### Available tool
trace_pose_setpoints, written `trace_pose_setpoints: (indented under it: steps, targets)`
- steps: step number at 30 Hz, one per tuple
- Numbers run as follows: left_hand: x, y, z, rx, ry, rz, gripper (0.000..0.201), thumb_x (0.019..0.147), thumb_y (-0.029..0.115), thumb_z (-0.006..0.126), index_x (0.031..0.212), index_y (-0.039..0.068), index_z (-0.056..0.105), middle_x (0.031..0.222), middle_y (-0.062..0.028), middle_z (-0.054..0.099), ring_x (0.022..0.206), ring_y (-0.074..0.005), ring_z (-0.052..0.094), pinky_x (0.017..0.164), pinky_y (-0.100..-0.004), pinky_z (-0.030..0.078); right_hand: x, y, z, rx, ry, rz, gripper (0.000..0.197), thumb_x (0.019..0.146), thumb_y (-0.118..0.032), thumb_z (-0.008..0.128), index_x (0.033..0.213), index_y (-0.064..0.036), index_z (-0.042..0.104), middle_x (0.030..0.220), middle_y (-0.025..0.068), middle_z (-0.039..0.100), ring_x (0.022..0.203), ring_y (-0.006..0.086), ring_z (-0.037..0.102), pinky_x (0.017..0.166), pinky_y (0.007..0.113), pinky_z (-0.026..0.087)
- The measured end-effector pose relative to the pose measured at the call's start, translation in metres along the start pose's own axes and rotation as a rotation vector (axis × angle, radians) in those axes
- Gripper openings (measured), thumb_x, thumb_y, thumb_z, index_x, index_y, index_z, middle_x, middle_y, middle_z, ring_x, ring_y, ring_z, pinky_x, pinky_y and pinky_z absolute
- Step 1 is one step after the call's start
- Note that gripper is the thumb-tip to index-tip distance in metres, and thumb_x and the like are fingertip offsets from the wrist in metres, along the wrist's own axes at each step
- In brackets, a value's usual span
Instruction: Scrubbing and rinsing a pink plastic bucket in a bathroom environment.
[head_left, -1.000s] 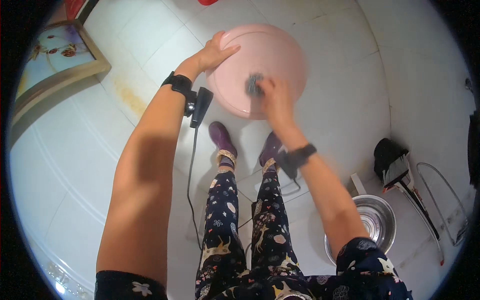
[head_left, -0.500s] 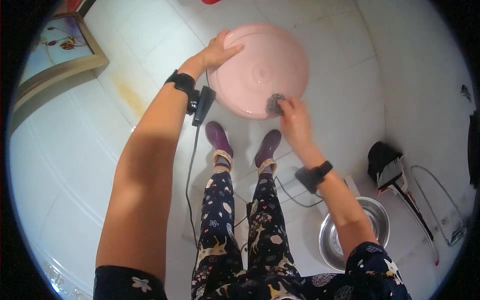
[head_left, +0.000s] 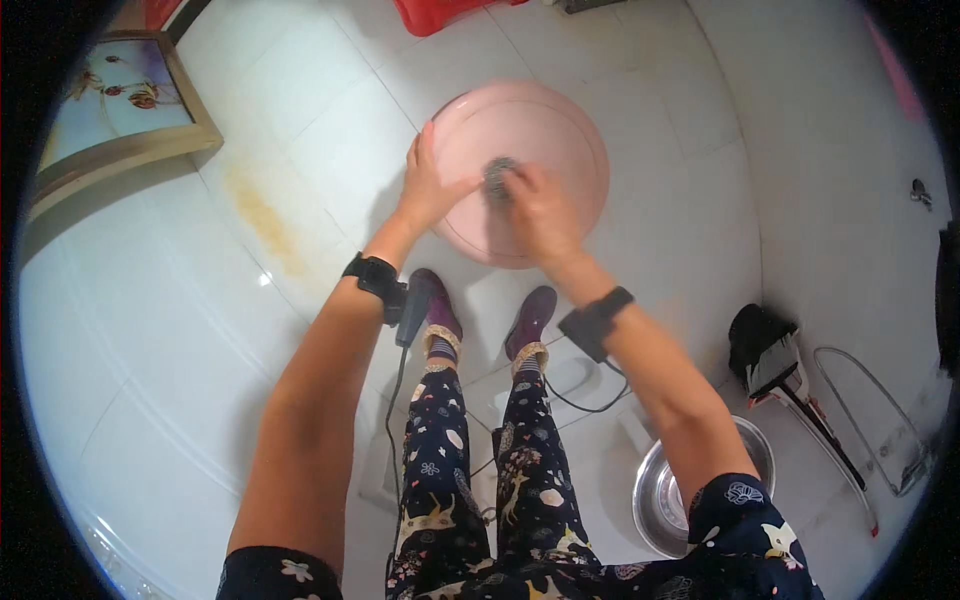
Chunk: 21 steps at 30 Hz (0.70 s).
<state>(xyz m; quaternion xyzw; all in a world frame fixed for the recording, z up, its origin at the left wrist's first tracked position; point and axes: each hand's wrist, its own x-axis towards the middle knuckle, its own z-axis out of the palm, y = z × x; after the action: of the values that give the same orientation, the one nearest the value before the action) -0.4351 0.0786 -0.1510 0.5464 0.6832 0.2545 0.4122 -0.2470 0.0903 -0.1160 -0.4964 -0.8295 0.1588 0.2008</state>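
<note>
A round pink plastic basin (head_left: 560,130) is held up in front of me over the white tiled floor, its open side tilted toward me. My left hand (head_left: 430,185) grips its left rim. My right hand (head_left: 535,210) presses a grey metal scouring pad (head_left: 498,175) against the basin's inner face near the middle. Both wrists carry black straps with small black units and cables.
A steel bowl (head_left: 660,490) sits on the floor at the lower right, beside a black-and-white brush (head_left: 765,350) and a wire rack (head_left: 880,420). A framed picture (head_left: 110,110) leans at the upper left. A red container (head_left: 440,12) stands at the top edge. My purple shoes (head_left: 435,305) are below the basin.
My right hand with the scouring pad has gone from the basin's middle down to its lower right edge and back up to the middle. The basin has tilted and shifted slightly.
</note>
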Motion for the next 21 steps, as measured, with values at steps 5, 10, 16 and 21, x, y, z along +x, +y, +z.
trace_pose_setpoints:
  steps: [5,10,16,21]
  targets:
    - [0.0,0.011,0.001,-0.147,-0.044,-0.221,0.111,0.068,0.036,0.078,0.14,-0.005,0.005,0.141,-0.0293,0.019,0.132,-0.0405,0.02,0.109,-0.043,0.023,0.085,0.007,-0.003,0.009,-0.045,-0.19,0.022,0.067,-0.006,0.06,0.089,-0.0069,0.061,0.098,0.0073,0.059,0.09,0.0292,0.057,0.073,0.039,0.05]
    - [-0.012,0.004,-0.002,-0.096,0.007,-0.217,0.109,0.069,0.036,0.076,0.141,-0.004,0.004,0.141,-0.0284,0.019,0.132,-0.0397,0.02,0.109,-0.0428,0.024,0.034,0.04,-0.033,-0.149,-0.006,0.144,0.022,0.072,-0.003,0.057,0.093,-0.0077,0.06,0.099,0.0104,0.058,0.093,0.0307,0.055,0.074,0.04,0.05]
    - [-0.013,0.014,0.0,-0.106,-0.028,-0.234,0.107,0.07,0.037,0.075,0.141,-0.003,0.005,0.141,-0.0269,0.022,0.132,-0.0382,0.021,0.108,-0.0432,0.025,-0.019,0.05,-0.066,-0.175,-0.204,0.282,0.025,0.077,-0.006,0.052,0.101,-0.0069,0.06,0.101,0.0107,0.054,0.094,0.0318,0.054,0.076,0.041,0.05]
    - [-0.008,0.006,0.003,-0.072,-0.035,-0.178,0.107,0.07,0.037,0.075,0.141,-0.002,0.005,0.141,-0.0267,0.023,0.132,-0.0376,0.021,0.108,-0.0433,0.025,0.067,0.005,-0.01,0.163,-0.011,0.325,0.027,0.075,-0.002,0.053,0.102,-0.0015,0.057,0.109,0.0153,0.056,0.097,0.0328,0.056,0.08,0.041,0.048]
